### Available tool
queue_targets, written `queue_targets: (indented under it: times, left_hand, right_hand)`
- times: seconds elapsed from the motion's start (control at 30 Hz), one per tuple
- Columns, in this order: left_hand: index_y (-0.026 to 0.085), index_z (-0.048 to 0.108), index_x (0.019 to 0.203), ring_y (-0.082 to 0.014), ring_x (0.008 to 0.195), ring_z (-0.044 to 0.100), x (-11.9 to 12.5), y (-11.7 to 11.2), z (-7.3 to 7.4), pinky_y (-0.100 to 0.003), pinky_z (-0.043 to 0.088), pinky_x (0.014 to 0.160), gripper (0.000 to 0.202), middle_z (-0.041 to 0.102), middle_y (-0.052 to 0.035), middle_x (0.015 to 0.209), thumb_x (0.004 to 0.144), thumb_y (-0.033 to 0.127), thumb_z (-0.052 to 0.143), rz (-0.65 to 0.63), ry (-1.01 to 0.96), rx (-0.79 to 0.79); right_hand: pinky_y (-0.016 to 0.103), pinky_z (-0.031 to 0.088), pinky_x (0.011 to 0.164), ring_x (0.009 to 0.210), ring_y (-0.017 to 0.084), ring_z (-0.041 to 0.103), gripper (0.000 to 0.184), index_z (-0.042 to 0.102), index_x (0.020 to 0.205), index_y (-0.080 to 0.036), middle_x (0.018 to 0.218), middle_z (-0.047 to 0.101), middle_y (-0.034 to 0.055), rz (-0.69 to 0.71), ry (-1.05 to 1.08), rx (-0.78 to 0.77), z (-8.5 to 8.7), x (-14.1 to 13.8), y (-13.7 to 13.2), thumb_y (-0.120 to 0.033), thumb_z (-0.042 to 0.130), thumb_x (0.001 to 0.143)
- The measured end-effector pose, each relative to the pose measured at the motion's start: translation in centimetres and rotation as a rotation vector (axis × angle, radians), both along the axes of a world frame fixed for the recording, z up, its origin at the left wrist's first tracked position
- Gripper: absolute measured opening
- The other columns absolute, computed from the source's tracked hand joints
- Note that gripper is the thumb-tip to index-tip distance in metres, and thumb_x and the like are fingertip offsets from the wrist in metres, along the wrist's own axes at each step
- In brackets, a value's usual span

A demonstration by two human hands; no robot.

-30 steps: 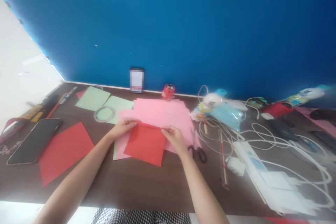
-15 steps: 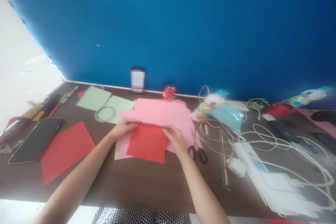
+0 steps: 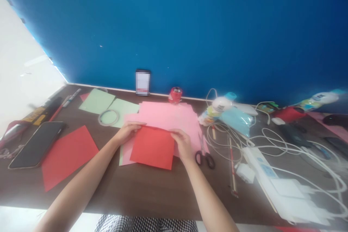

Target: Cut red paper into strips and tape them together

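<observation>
A sheet of red paper [image 3: 153,148] is held between my two hands over the pink paper stack [image 3: 163,112]. My left hand [image 3: 129,131] grips its far left corner with the fingers closed. At the far right corner, my right hand [image 3: 181,141] pinches the sheet between thumb and fingers. The sheet's far edge runs straight between my fingertips, while its near edge hangs over the brown table. To the right of my right hand lie scissors [image 3: 204,158] with black handles, their blades pointing away from me.
On the left are a second red sheet [image 3: 67,156], a phone [image 3: 36,145], green papers [image 3: 98,101] and a tape roll [image 3: 108,117]. A red tape roll [image 3: 175,95] stands by the blue wall. Right: white cables, a power strip [image 3: 261,165] and a glue bottle [image 3: 220,105].
The far edge of the red sheet, which looked slightly folded over, now lies flatter, and more of the sheet shows. Both hands have barely moved; the right shifted slightly right.
</observation>
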State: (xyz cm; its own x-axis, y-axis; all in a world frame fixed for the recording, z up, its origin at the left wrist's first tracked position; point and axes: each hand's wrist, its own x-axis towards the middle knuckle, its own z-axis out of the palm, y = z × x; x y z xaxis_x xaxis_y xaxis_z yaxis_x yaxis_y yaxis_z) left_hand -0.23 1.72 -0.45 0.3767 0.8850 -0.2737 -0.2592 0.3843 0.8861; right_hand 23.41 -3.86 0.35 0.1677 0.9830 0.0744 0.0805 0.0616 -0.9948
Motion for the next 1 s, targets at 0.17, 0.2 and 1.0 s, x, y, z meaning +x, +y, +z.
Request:
queue_targets:
  times: [0.17, 0.2, 1.0]
  left_hand:
    - [0.015, 0.071, 0.082, -0.0152, 0.064, 0.058, 0.1, 0.1, -0.5, -0.027, 0.043, 0.064, 0.019, 0.064, -0.0027, 0.063, 0.066, 0.018, 0.060, 0.019, 0.021, 0.082]
    - [0.015, 0.071, 0.081, -0.0154, 0.065, 0.058, 0.1, 0.1, -0.6, -0.027, 0.043, 0.064, 0.019, 0.064, -0.0028, 0.065, 0.066, 0.017, 0.059, 0.024, 0.039, 0.106]
    - [0.018, 0.068, 0.085, -0.0175, 0.083, 0.063, 1.6, -1.9, 1.3, -0.028, 0.047, 0.077, 0.021, 0.069, -0.0037, 0.089, 0.078, 0.034, 0.057, -0.118, 0.613, 0.746]
  right_hand:
    - [0.033, 0.043, 0.081, 0.085, 0.020, 0.059, 0.013, 0.066, 0.073, -0.021, 0.082, 0.068, 0.0018, -0.029, 0.012, 0.015, -0.1, -0.2, 0.0, -0.025, 0.055, 0.069]
    - [0.033, 0.043, 0.080, 0.084, 0.020, 0.059, 0.013, 0.066, 0.072, -0.021, 0.080, 0.068, 0.0016, -0.034, 0.020, 0.019, -0.2, -0.2, 0.0, -0.024, 0.054, 0.069]
    - [0.037, 0.031, 0.086, 0.072, 0.016, 0.061, 0.014, 0.066, 0.080, -0.022, 0.075, 0.070, 0.0017, 0.054, -0.868, 0.388, 0.1, -0.4, -0.6, -0.031, 0.055, 0.081]
